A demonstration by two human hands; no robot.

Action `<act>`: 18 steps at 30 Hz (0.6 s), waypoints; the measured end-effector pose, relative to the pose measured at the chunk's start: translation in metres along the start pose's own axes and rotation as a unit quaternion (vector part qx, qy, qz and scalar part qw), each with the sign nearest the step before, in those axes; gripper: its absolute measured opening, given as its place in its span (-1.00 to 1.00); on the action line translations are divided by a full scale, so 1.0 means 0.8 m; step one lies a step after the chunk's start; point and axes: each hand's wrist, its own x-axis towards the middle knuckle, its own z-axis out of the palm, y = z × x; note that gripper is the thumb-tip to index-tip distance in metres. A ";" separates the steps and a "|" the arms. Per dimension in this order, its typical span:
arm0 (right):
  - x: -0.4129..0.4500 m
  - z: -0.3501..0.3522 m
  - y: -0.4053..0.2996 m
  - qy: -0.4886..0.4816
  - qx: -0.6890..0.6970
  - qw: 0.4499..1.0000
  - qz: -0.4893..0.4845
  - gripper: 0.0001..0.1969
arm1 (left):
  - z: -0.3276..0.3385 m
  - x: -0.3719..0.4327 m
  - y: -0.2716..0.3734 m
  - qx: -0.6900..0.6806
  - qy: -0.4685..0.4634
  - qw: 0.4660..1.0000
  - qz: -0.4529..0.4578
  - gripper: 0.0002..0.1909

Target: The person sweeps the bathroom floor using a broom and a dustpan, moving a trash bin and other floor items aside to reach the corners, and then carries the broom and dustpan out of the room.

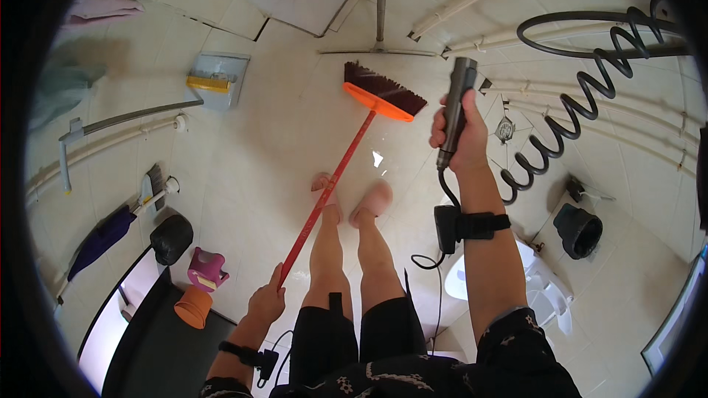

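My left hand point(267, 299) grips the end of the red handle of a broom point(354, 141) at the lower left. The handle slants up across the view, passing over one pink slipper, to an orange head with dark bristles on the tiled floor. In my right hand point(463, 132) is a dark grey cylindrical device point(458, 105), held upright right of the broom head, with a black cable running from its lower end. Each forearm wears a black strap with a small box. Pink slippers point(375, 202) are on my feet.
A dustpan point(221, 74) with a yellow edge stands at the left wall. A squeegee point(380, 48) lies beyond the broom. A coiled black hose point(572, 113) hangs at right, near a floor drain point(505, 130). At lower left are a purple stool point(206, 269) and an orange bucket point(192, 309).
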 end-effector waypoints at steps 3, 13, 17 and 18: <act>-0.006 -0.006 0.001 0.046 0.040 0.998 -0.014 -0.52 | -0.001 0.006 -0.010 0.000 0.009 1.000 0.012 -0.31; -0.008 0.012 0.014 0.083 -0.004 0.996 -0.021 -0.50 | -0.025 -0.020 -0.039 0.003 0.039 0.998 0.047 -0.32; -0.038 -0.006 0.029 0.080 0.030 0.996 -0.029 -0.52 | -0.015 -0.026 -0.078 -0.004 0.053 0.997 0.061 -0.31; -0.038 0.012 0.033 0.068 0.031 0.997 -0.023 -0.52 | -0.014 -0.027 -0.085 0.003 0.056 0.997 0.062 -0.33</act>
